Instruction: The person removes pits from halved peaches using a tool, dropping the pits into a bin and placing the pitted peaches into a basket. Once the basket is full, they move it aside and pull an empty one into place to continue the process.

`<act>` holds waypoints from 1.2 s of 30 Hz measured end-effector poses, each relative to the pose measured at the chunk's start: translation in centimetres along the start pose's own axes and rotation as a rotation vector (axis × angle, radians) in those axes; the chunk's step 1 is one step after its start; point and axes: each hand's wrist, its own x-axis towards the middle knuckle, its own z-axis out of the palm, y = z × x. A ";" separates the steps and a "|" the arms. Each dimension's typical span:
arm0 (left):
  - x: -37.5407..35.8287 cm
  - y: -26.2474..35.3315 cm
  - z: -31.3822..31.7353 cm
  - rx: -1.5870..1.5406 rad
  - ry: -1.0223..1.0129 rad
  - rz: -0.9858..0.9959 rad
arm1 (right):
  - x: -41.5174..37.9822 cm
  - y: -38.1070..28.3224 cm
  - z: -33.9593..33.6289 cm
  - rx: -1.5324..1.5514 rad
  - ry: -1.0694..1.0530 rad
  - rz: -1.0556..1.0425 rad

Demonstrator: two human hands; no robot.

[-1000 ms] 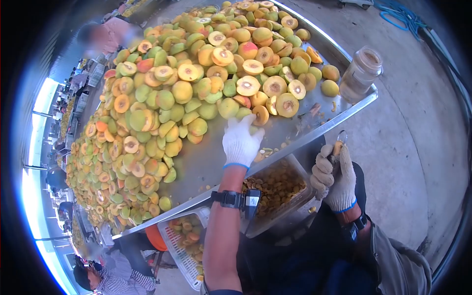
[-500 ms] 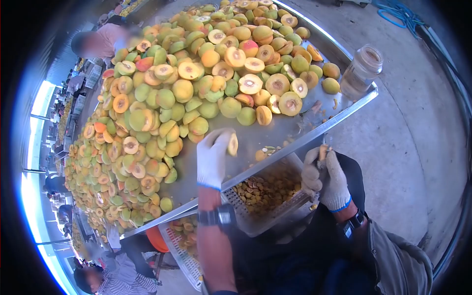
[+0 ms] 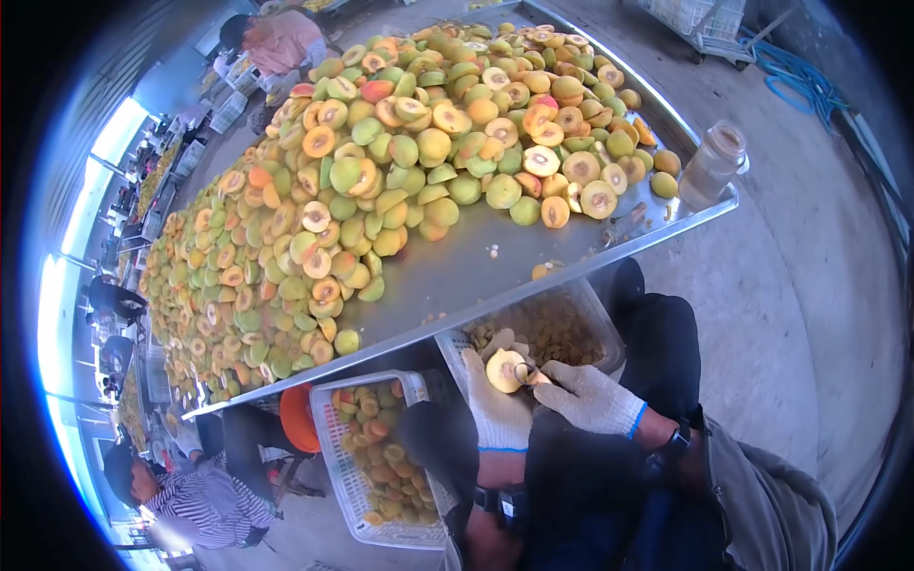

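Observation:
My left hand (image 3: 498, 415), in a white knit glove, is closed around a peach half (image 3: 501, 371) with its cut face up. In my gloved right hand (image 3: 592, 398) is a small pitting tool (image 3: 523, 372) with a curved metal loop, its tip at the centre of the cut face. Both hands are close together in front of the near edge of the metal table (image 3: 457, 276). Beneath and behind them stands a plastic crate (image 3: 609, 328) holding small brownish pieces, perhaps pits. A large heap of peach halves (image 3: 409, 152) covers much of the table.
A clear jar (image 3: 712, 164) stands at the table's right corner. On the floor to the left are a white crate (image 3: 328, 457) of peach halves and an orange bucket (image 3: 298, 419). One person (image 3: 214, 495) sits at lower left, another (image 3: 281, 43) at the far side.
My left hand has come from the table back towards my right hand, carrying the peach half. The tool in my right hand now meets its cut face. My view has shifted.

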 end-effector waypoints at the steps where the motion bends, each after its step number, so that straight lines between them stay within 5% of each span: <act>1: -0.5 -0.6 -0.3 0.019 -0.006 0.039 | -0.1 0.1 0.5 -0.032 0.036 -0.025; 6: -2.8 -2.0 1.1 0.029 -0.076 0.259 | -0.9 -1.7 1.3 0.035 0.096 -0.025; 13: -2.7 -3.1 0.3 0.011 -0.081 0.316 | -1.7 -3.4 0.6 -0.015 0.072 0.011; 21: -3.1 -2.8 1.9 0.374 0.068 0.546 | -1.7 -2.3 2.1 -0.056 0.109 0.011; 28: -3.6 -1.9 3.8 0.291 0.145 0.346 | -2.1 -2.7 1.3 -0.041 0.033 0.033; 36: -3.5 -0.4 4.5 0.649 -0.031 0.365 | -2.0 -0.4 2.2 0.157 0.017 -0.012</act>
